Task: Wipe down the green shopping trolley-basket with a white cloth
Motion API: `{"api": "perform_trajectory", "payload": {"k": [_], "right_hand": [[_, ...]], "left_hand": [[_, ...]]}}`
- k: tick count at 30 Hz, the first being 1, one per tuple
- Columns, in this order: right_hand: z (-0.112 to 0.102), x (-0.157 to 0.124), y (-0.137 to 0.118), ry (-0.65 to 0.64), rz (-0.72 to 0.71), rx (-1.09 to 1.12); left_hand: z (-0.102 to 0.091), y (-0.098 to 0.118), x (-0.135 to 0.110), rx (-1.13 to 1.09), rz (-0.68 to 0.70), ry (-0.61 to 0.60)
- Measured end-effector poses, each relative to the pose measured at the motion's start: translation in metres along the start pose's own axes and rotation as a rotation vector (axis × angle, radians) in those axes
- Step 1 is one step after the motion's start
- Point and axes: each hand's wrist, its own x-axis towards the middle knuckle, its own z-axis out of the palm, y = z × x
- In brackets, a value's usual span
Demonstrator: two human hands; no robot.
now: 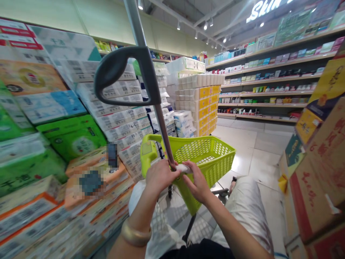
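Observation:
A lime-green shopping cart with a perforated basket stands before me. My left hand is closed over the cart's handle bar, beside the lower end of a metal pole; its fingers are partly hidden. That pole rises at a tilt and carries a dark grey loop grip. Between my hands a white cloth or tissue lies against the bar. My right hand pinches it from the right, fingers curled over the cart's front panel. The pole's lower end disappears behind my left hand.
Packaged paper goods are stacked high along the left. Yellow-sided packs stand beyond the cart. Cardboard boxes line the right. Shelves of small products fill the back, past a tiled floor.

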Motion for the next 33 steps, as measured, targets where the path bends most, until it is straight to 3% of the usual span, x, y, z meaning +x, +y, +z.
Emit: {"api": "perform_trajectory", "payload": {"k": [6, 13, 18, 25, 29, 33], "right_hand": [[-0.017, 0.002, -0.041, 0.131, -0.051, -0.212], [-0.038, 0.006, -0.074, 0.185, -0.104, -0.242], [-0.034, 0.003, -0.075, 0.158, -0.087, -0.192], [-0.036, 0.004, -0.077, 0.212, -0.185, -0.196], [-0.030, 0.011, -0.060, 0.192, -0.194, -0.055], [-0.011, 0.024, -0.035, 0.214, -0.082, -0.012]], "left_hand": [[0.001, -0.002, 0.001, 0.009, 0.007, -0.001], [-0.002, -0.001, -0.001, 0.018, -0.005, 0.000], [-0.002, -0.001, -0.001, 0.014, 0.000, 0.006], [-0.001, -0.003, 0.001, 0.025, 0.001, -0.014], [-0.001, -0.004, 0.001, 0.023, 0.009, -0.016], [0.001, -0.004, 0.001, 0.024, 0.018, 0.023]]}}
